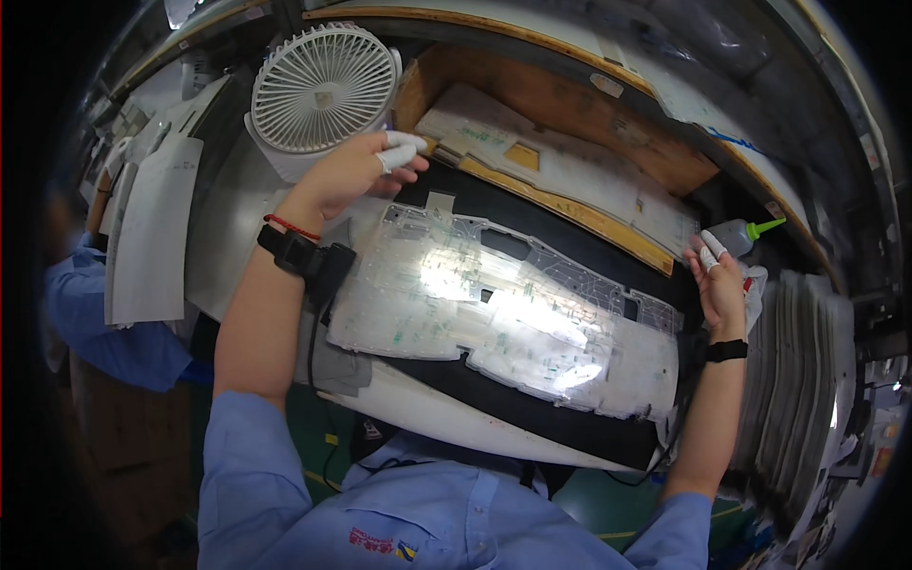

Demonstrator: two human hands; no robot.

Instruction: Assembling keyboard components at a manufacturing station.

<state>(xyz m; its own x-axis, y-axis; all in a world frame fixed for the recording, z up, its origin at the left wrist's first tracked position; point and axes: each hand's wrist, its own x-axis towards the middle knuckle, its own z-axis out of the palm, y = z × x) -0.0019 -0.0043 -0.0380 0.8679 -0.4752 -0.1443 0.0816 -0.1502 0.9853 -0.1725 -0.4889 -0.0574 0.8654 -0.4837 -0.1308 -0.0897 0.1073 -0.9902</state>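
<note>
Above a black work surface, a long translucent grey panel [579,171] lies tilted over the front of a wooden box. My left hand [356,171], with white covers on its fingertips, is closed at the panel's left end beside a tan corner. At the right end are the fingers of my right hand [719,285], curled at the panel's edge and also wearing white covers; their exact contact is partly hidden. Nearer me lies a second clear, wavy-edged panel [418,323] with green marks, bright with glare and touched by neither hand.
A white fan [323,95] stands at the back left, by my left hand. The wooden box [627,133] has raised walls. A bottle with a green nozzle [746,231] is beside my right hand. Many thin sheets stand in a stack [793,370] at right. Another person's blue sleeve [114,328] shows at left.
</note>
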